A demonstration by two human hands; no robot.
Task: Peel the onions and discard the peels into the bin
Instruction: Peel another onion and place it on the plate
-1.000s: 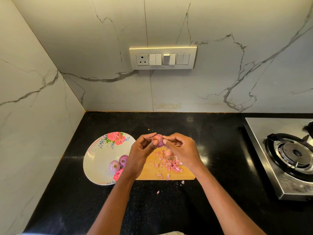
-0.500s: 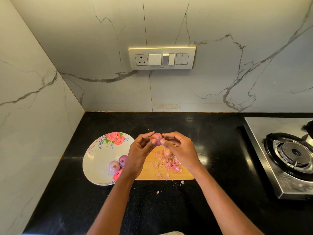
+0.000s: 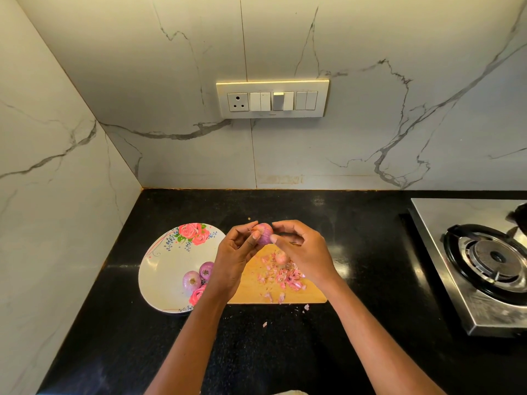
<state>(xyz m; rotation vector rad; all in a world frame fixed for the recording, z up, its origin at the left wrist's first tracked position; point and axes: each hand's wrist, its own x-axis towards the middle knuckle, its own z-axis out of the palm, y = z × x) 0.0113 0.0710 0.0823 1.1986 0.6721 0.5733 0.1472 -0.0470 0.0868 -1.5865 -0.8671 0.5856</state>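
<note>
The left hand (image 3: 232, 260) and right hand (image 3: 305, 252) both pinch a small purple onion (image 3: 263, 233) with curled fingers, holding it above the far edge of the rectangular wooden cutting board (image 3: 256, 292). Pink peel scraps (image 3: 281, 276) lie on the board. Two peeled purple onions (image 3: 198, 276) rest in the white floral plate (image 3: 162, 269).

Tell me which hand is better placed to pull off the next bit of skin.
Probably the right hand: its fingertips pinch at the side of the small purple onion, while the left hand cradles and steadies it above the wooden cutting board.
</note>
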